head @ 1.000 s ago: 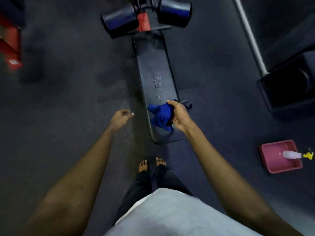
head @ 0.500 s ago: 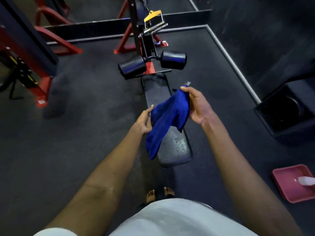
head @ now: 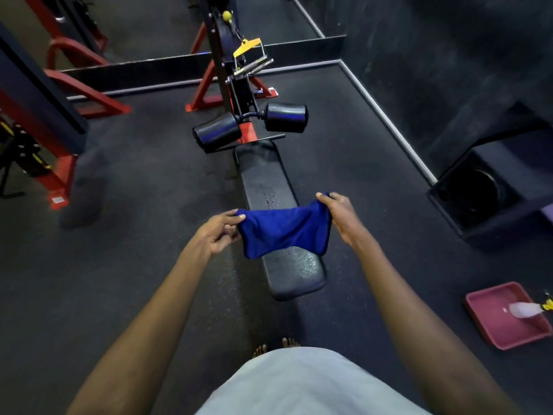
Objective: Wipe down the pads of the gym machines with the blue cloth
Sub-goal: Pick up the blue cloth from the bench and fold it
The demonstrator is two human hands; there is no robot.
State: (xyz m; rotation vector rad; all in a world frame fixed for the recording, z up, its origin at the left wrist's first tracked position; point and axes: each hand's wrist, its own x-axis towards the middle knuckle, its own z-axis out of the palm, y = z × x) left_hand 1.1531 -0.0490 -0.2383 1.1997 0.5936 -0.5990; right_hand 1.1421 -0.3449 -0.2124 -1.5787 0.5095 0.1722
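Observation:
The blue cloth point(head: 284, 232) hangs spread between both hands, above the long black bench pad point(head: 294, 268), which shows wet droplets. My left hand point(head: 218, 232) pinches the cloth's left corner. My right hand point(head: 339, 215) pinches its right corner. Beyond the far end of the pad sit two black roller pads, the left roller pad point(head: 217, 132) and the right roller pad point(head: 285, 116), mounted on the black and red machine post point(head: 233, 85).
A pink tray point(head: 493, 327) holding a white spray bottle point(head: 526, 310) lies on the floor at the right. A black speaker box point(head: 490, 199) stands by the right wall. Red machine frames point(head: 62, 175) stand at the left. My bare feet point(head: 275, 347) are near the pad's end.
My right hand lifted the bunched cloth off the pad. My left hand came in and took its other corner, and the cloth is now stretched open between both hands. The view rose and pulled back.

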